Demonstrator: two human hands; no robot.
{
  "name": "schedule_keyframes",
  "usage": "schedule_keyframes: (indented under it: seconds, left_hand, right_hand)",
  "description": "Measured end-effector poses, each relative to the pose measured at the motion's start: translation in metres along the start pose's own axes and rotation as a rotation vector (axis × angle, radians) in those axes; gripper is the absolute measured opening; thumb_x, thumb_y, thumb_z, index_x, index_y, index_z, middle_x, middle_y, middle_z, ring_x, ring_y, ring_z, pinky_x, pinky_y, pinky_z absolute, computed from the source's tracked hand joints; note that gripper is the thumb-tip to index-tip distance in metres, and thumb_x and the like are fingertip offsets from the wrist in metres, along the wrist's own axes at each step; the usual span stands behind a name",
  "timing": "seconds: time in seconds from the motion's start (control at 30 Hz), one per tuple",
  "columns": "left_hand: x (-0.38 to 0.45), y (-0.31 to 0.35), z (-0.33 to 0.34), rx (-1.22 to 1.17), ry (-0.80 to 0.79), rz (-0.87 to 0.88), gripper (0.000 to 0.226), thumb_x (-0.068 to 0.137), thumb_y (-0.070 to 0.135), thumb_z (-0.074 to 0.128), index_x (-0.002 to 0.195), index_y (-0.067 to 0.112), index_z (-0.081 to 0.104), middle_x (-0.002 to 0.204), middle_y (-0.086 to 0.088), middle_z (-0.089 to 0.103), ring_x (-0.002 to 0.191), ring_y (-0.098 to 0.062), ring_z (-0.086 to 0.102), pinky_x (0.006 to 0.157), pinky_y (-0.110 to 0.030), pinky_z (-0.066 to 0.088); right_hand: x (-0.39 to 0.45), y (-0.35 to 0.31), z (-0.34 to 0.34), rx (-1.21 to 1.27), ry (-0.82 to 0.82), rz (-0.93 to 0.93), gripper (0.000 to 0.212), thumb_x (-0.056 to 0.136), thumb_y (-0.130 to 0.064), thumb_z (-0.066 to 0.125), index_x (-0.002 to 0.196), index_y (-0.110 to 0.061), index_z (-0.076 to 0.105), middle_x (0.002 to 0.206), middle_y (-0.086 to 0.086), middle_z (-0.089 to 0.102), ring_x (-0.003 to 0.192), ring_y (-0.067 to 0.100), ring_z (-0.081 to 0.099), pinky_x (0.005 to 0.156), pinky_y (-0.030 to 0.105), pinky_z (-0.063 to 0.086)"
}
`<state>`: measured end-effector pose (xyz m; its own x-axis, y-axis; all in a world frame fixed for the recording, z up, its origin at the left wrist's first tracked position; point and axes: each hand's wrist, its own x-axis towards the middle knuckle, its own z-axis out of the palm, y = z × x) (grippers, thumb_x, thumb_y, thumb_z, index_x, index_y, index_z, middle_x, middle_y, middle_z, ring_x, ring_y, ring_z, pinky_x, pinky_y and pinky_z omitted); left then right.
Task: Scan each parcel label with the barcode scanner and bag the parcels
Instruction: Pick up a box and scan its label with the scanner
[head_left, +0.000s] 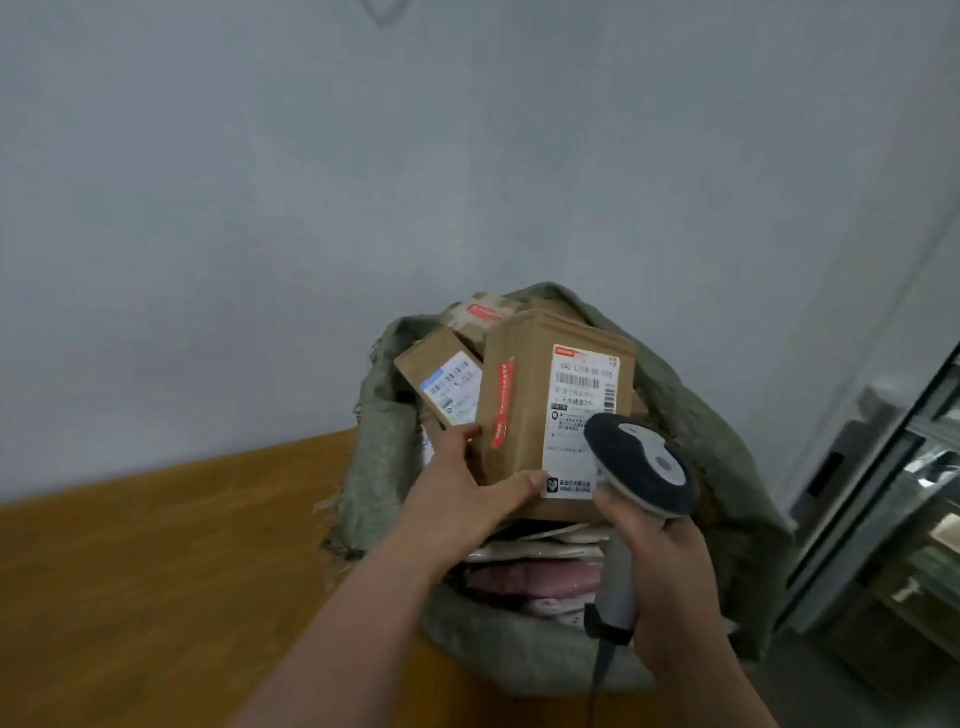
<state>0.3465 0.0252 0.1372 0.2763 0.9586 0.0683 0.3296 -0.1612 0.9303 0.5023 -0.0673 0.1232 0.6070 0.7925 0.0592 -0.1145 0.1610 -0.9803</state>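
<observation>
Your two hands meet just below the middle of the view, over an open grey-green woven sack that stands at the edge of a brown wooden table.

Your left hand grasps a brown cardboard parcel from its lower left corner: the thumb lies across the front near the bottom edge, and the fingers wrap around the left side. The parcel stands upright above the sack's mouth, facing you. A white shipping label with barcodes covers the right part of its front, and a strip of red tape runs down the left edge.

Your right hand, at 5 o'clock from the parcel, is clenched around the grey handle of a barcode scanner. The scanner's dark round head sits just in front of the label's lower right corner, overlapping it. A cable hangs from the handle's base toward the bottom of the view.

Inside the sack, at 10 o'clock from the held parcel, a smaller brown box with a white and blue label leans at an angle. Another box with red tape sits behind it at 12 o'clock. Below the held parcel lie flat soft packages in white and pink.

A pale grey wall fills the upper view. At 3 o'clock stands a glass-fronted cabinet.
</observation>
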Motion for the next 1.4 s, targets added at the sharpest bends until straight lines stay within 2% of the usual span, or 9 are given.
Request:
schedule_keyframes:
  seconds: [0.13,0.3,0.43,0.53,0.63,0.9,1.07,1.23,1.4]
  left_hand:
    - [0.014,0.003,0.025,0.154,-0.044,0.03,0.076,0.06,0.056,0.083,0.124,0.032,0.051,0.11,0.018,0.058,0.095,0.001,0.058,0.072,-0.016,0.046]
    - [0.019,-0.01,0.054,0.425,-0.057,0.096,0.05,0.084,0.034,0.075,0.13,0.033,0.059,0.154,0.004,0.031,0.143,-0.021,0.031,0.115,-0.032,0.028]
    - [0.022,-0.021,0.067,0.49,0.078,0.136,0.036,0.09,0.03,0.069,0.126,0.031,0.065,0.134,0.002,0.041,0.129,-0.021,0.038,0.104,-0.03,0.038]
    - [0.027,-0.02,0.067,0.583,0.138,0.146,0.033,0.093,0.032,0.064,0.126,0.031,0.066,0.114,0.004,0.042,0.109,-0.017,0.041,0.09,-0.027,0.041]
    - [0.028,-0.02,0.063,0.672,-0.054,0.099,0.037,0.095,0.026,0.056,0.131,0.03,0.062,0.118,-0.003,0.053,0.109,-0.022,0.054,0.088,-0.034,0.05]
    - [0.0,-0.038,0.036,0.685,0.115,0.132,0.034,0.093,0.037,0.058,0.125,0.027,0.063,0.126,0.003,0.057,0.116,-0.02,0.051,0.096,-0.041,0.048]
    - [-0.015,-0.039,0.01,0.535,0.22,0.115,0.036,0.094,0.032,0.062,0.13,0.029,0.062,0.131,0.001,0.057,0.119,-0.02,0.052,0.098,-0.039,0.048]
    - [-0.034,-0.05,-0.018,0.491,0.236,0.076,0.039,0.094,0.034,0.063,0.133,0.029,0.06,0.133,0.005,0.057,0.119,-0.017,0.054,0.097,-0.034,0.047]
    - [-0.056,-0.065,-0.042,0.451,0.201,-0.016,0.036,0.094,0.035,0.063,0.13,0.031,0.061,0.127,0.005,0.058,0.113,-0.017,0.057,0.095,-0.043,0.053]
  right_hand:
    - [0.023,0.008,-0.037,-0.007,0.041,0.065,0.026,0.081,-0.017,0.079,0.097,-0.033,0.067,0.085,-0.012,0.076,0.086,0.019,0.071,0.067,0.034,0.053]
    - [0.038,0.024,-0.061,-0.05,0.03,0.175,0.02,0.081,-0.02,0.081,0.095,-0.028,0.069,0.079,-0.007,0.077,0.079,0.024,0.073,0.073,0.042,0.057]
    - [0.036,0.036,-0.058,-0.087,-0.022,0.218,0.024,0.08,-0.022,0.082,0.101,-0.026,0.071,0.089,-0.002,0.078,0.091,0.027,0.073,0.087,0.05,0.059]
    - [0.03,0.04,-0.051,-0.085,-0.033,0.206,0.026,0.081,-0.019,0.081,0.105,-0.021,0.071,0.087,0.001,0.078,0.086,0.026,0.074,0.072,0.039,0.061]
    - [0.023,0.04,-0.044,-0.082,-0.038,0.221,0.028,0.082,-0.016,0.08,0.107,-0.017,0.067,0.085,0.005,0.077,0.075,0.021,0.075,0.056,0.026,0.056]
    - [0.0,0.04,-0.03,-0.163,-0.089,0.199,0.016,0.086,-0.021,0.076,0.096,-0.022,0.064,0.07,-0.007,0.074,0.067,0.013,0.071,0.058,0.028,0.054]
    - [-0.017,0.03,-0.011,-0.134,-0.132,0.148,0.021,0.084,-0.026,0.079,0.097,-0.03,0.063,0.086,-0.001,0.072,0.081,0.018,0.071,0.062,0.032,0.056]
    - [-0.038,0.03,0.011,-0.176,-0.182,0.162,0.013,0.084,-0.029,0.079,0.086,-0.023,0.067,0.066,-0.006,0.072,0.065,0.012,0.069,0.058,0.028,0.056]
    - [-0.053,0.033,0.022,-0.176,-0.181,0.237,0.02,0.083,-0.03,0.079,0.097,-0.019,0.069,0.068,-0.007,0.073,0.079,0.019,0.069,0.063,0.033,0.051]
